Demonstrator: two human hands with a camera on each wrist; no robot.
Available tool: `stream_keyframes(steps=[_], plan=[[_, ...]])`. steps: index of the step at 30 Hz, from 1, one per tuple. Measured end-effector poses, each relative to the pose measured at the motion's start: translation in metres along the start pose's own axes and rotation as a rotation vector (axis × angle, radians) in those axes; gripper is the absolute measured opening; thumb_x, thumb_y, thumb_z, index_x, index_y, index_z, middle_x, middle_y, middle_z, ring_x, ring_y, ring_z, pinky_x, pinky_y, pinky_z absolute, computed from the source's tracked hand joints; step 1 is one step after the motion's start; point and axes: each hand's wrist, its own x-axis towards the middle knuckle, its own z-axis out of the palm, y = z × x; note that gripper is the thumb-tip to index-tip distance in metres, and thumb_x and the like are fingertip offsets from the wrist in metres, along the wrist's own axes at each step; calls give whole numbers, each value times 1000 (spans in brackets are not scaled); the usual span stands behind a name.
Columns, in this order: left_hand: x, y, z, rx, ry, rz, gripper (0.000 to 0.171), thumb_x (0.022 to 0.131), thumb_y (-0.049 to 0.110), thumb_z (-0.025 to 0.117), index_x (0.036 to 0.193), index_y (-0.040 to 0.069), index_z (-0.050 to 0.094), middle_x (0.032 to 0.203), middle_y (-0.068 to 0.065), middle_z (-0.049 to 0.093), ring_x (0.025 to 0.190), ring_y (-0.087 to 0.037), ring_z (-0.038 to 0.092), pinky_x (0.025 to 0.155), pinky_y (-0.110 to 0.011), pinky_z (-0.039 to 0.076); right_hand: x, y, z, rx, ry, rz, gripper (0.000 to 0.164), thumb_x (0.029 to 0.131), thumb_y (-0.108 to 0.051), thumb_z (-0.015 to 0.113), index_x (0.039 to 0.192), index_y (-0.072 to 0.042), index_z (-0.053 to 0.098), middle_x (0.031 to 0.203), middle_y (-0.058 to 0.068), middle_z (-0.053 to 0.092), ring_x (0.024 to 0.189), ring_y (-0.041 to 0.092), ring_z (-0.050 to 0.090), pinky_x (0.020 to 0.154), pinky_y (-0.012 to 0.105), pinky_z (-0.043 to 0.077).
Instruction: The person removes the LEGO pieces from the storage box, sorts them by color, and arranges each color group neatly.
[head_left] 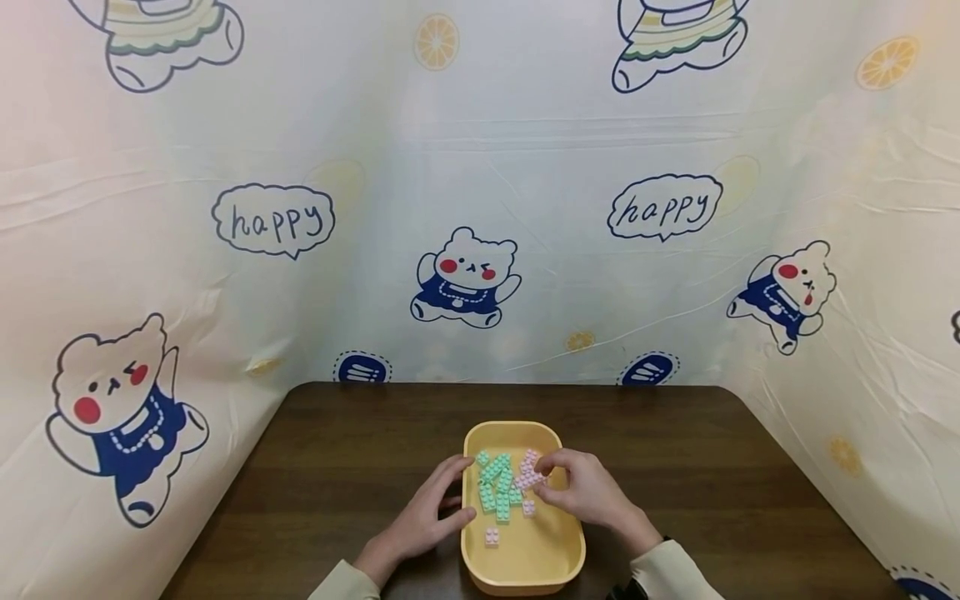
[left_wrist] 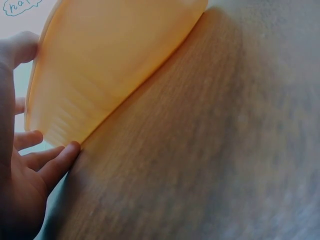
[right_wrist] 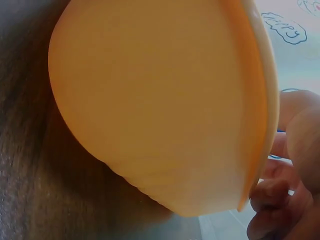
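Observation:
A yellow plastic tub [head_left: 525, 554] stands on the table with toy building bricks inside. Mint-green bricks [head_left: 501, 483] lie in a cluster left of its middle. Pink bricks [head_left: 527, 473] sit to their right, and single pink bricks [head_left: 491, 537] lie nearer the front. My left hand [head_left: 431, 510] touches the tub's left side, thumb at the rim, fingers spread along the outer wall [left_wrist: 115, 55]. Over the right rim reaches my right hand [head_left: 585, 492], its bent thumb and index finger at the pink bricks. Whether they pinch one is unclear; the tub's wall [right_wrist: 150, 110] hides the fingertips in the right wrist view.
The dark wooden table [head_left: 360, 442] extends around the tub on both sides. A pale curtain [head_left: 555, 292] with printed bears and the word "happy" hangs behind the table and along both sides.

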Motion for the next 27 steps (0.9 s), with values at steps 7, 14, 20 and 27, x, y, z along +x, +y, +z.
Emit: stream_keyframes(steps=[7, 14, 20, 27], plan=[[1, 0, 0, -5, -3, 3, 63, 96, 24, 61, 150, 10, 32, 154, -14, 27, 132, -34, 44, 92, -32, 54, 0, 3, -1, -39, -43, 36, 20, 81, -27, 77, 97, -17, 75, 93, -5, 71, 87, 20, 65, 73, 27, 50], [0, -1, 0, -5, 4, 2, 63, 96, 23, 62, 150, 10, 32, 154, -11, 28, 130, -34, 46, 92, -33, 54, -1, 12, 7, 38, -138, 32, 21, 80, -26, 78, 100, -17, 76, 97, -3, 72, 94, 18, 64, 85, 40, 52], [0, -1, 1, -6, 9, -3, 63, 95, 23, 62, 150, 11, 33, 153, -11, 29, 126, -32, 49, 92, -34, 54, 3, 10, 12, -13, -170, 46, 21, 79, -33, 79, 97, -22, 76, 94, -9, 71, 89, 14, 62, 78, 32, 49], [0, 3, 1, -4, 17, -11, 63, 94, 23, 63, 149, 12, 34, 153, -10, 29, 124, -30, 52, 91, -28, 54, 2, 3, 16, -77, -158, 103, 25, 74, -36, 82, 94, -22, 77, 90, -8, 69, 84, 13, 60, 67, 27, 46]])
